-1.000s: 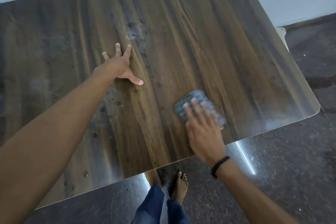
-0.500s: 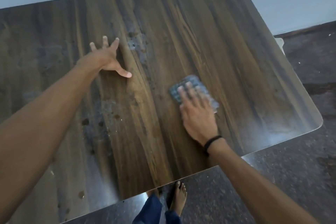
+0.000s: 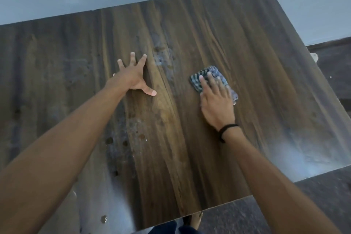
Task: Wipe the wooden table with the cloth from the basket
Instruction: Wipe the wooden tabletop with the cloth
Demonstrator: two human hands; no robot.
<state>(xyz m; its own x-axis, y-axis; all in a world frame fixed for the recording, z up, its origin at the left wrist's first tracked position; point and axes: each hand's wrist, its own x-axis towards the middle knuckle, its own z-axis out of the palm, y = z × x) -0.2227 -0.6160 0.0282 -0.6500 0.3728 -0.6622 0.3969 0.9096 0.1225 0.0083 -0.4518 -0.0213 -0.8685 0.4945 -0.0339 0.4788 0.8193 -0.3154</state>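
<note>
Cloth (image 3: 212, 80) shows only in part: your right hand (image 3: 216, 100) lies over most of it, so you see just its checked blue-grey weave poking out past the fingertips and along the outer side of the palm, and its full outline cannot be made out. Your palm is pressed flat on it with the fingers (image 3: 209, 77) stretched forward and close together; nothing is pinched or clenched, the cloth is simply held down against the wooden table (image 3: 256, 66). A black band (image 3: 227, 129) circles that wrist.

Your left hand (image 3: 133, 78) rests well off to the other side of the cloth, open and bare, fingers splayed wide and thumb pointing back toward the cloth hand, bracing on the tabletop with nothing in it.

Between the two hands, just beyond your fingertips, sits a pale smudged patch (image 3: 161, 57); more dull blotches and dark spots (image 3: 125, 142) lie nearer you, under the left forearm. The tabletop is dark streaked wood grain, glossy, with a rounded far corner. Its near edge is cut off at the frame's bottom, where a bare foot (image 3: 197, 220) and dark trousers are barely visible on a speckled floor (image 3: 322, 195).
</note>
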